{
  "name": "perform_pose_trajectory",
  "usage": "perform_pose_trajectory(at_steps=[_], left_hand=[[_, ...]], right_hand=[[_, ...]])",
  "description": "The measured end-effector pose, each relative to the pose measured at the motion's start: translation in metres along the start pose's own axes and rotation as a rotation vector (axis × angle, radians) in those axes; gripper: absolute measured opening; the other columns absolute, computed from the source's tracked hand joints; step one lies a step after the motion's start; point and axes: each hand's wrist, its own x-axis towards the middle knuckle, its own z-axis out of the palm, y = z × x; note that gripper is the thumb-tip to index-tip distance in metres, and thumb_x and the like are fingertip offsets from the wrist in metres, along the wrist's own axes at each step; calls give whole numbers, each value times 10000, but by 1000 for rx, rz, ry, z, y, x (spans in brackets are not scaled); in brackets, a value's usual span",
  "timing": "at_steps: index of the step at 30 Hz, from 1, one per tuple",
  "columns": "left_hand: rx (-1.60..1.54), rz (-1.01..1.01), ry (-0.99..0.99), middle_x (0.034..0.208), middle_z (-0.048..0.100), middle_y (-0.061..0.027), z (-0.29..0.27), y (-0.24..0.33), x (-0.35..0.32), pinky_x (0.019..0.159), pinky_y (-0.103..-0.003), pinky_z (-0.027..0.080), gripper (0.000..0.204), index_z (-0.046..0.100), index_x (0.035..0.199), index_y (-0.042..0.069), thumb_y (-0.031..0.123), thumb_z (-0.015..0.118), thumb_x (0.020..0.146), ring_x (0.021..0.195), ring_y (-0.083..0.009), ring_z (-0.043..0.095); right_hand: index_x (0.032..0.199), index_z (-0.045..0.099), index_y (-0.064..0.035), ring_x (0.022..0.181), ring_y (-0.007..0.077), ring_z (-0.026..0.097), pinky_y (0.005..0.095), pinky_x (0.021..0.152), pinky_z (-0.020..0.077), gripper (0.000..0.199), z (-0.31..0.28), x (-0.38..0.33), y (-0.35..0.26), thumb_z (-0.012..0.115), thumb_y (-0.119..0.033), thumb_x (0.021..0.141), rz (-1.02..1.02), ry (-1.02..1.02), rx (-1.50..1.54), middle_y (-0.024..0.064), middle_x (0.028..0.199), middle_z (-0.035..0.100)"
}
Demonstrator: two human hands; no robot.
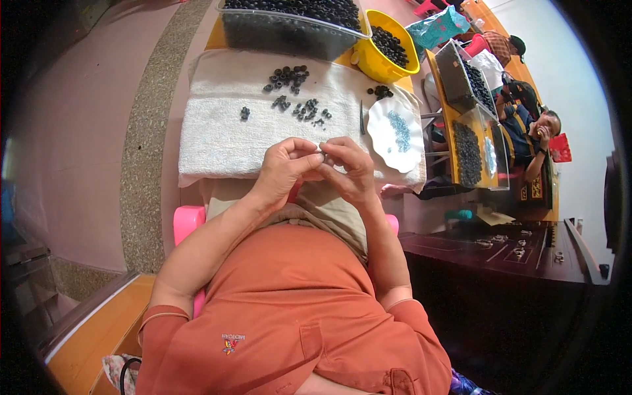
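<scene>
My left hand and my right hand meet over the near edge of a white towel. Both are closed, thumbs and fingertips pinching together around a tiny greyish piece; it is too small and covered to name. On the towel beyond them lie a loose group of black ring-shaped parts and smaller clusters of dark parts. To the right of these rests a thin dark stick-like tool. A white scalloped plate holds small light-blue pieces.
At the far edge stand a clear bin heaped with black parts and a yellow bucket holding more. On the right, another table carries similar bins, with a seated person beside it. A dark cabinet is at near right.
</scene>
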Motion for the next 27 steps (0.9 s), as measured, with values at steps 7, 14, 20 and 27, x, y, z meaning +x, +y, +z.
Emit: perform_pose_trajectory(at_steps=[7,14,20,27], left_hand=[[-7,43,15,928,658,-94,3,-1,-5,720,-279,599,149,551,1013,13,-2,630,888,819,-156,680],[-6,69,43,892,645,-51,3,-3,-4,691,-269,582,152,551,988,46,3,644,876,789,-129,669],[23,65,65,892,643,-43,1,-2,-1,694,-228,550,141,556,982,47,9,648,880,778,-98,645],[91,39,70,887,655,-34,3,-1,-3,707,-207,526,132,587,989,31,25,668,885,782,-74,626]], right_hand=[[1149,648,-6,852,104,565,218,720,479,383,2,-4,2,728,64,781,15,-9,-45,92,1054,587],[1157,637,11,891,116,578,215,729,483,376,7,-10,15,722,64,795,47,20,33,106,1070,587],[1148,637,-6,838,135,596,237,690,492,377,8,-5,8,728,52,787,-21,61,-117,117,1031,606],[1108,639,-2,746,203,621,298,647,505,380,7,-4,3,741,29,744,-162,77,-380,145,972,617]])
